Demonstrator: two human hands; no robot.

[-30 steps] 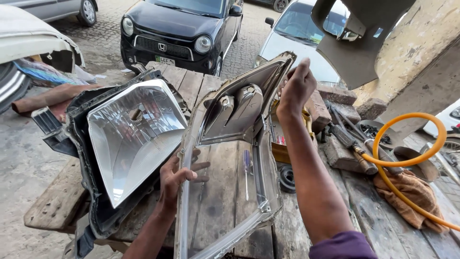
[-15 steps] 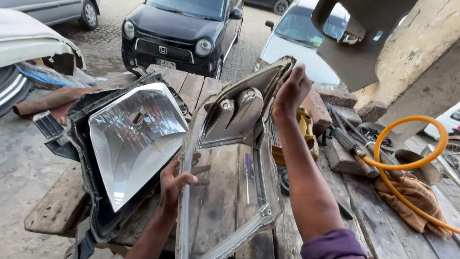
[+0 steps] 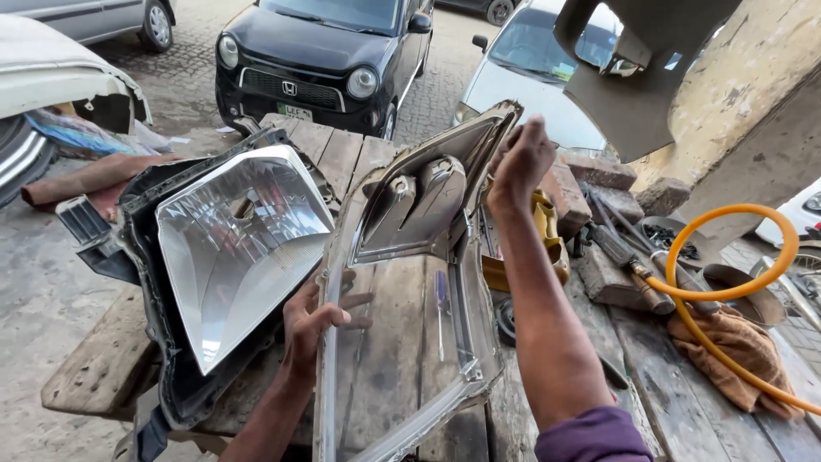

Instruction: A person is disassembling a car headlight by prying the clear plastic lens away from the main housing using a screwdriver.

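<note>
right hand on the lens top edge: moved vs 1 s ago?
Barely. The right hand sits at the top corner of the clear lens cover, slightly lower and leftward against the yellow hose; that may be head-camera shift.

Bare forearms; purple sleeve [image 3: 594, 436] on right arm

Lens cover [image 3: 402, 342] bottom cut off
</note>
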